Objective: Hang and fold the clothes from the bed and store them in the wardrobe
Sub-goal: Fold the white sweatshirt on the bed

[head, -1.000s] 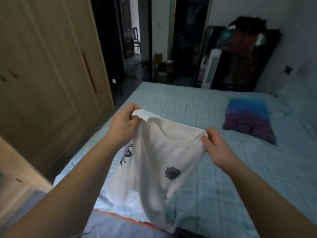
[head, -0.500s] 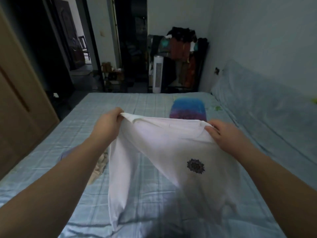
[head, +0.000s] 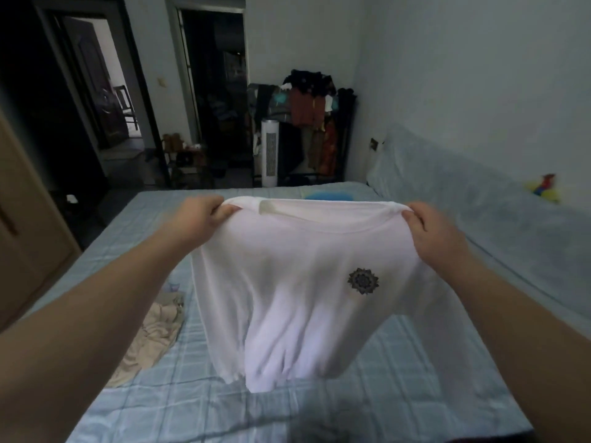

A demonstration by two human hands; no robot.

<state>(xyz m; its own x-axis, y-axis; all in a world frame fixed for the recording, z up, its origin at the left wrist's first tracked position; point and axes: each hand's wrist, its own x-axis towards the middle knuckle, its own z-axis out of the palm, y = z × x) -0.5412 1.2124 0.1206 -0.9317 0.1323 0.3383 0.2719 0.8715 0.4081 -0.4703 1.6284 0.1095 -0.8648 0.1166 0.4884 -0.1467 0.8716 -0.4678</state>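
Wardrobe (head: 28,238): tan door, far left.
Beige garment (head: 150,334): crumpled on the bed (head: 415,378), beside the shirt's hem.
Left hand (head: 201,215): fingers curled, pinching one shoulder of the shirt.
Shirt (head: 297,282): white, spread in the air over the bed, hem hanging free.
Right hand (head: 431,231): curled round the other shoulder.
Risk: a slack pinch could drop one shoulder and the thin cloth would bunch, and a crooked lay-down would crease the fold.
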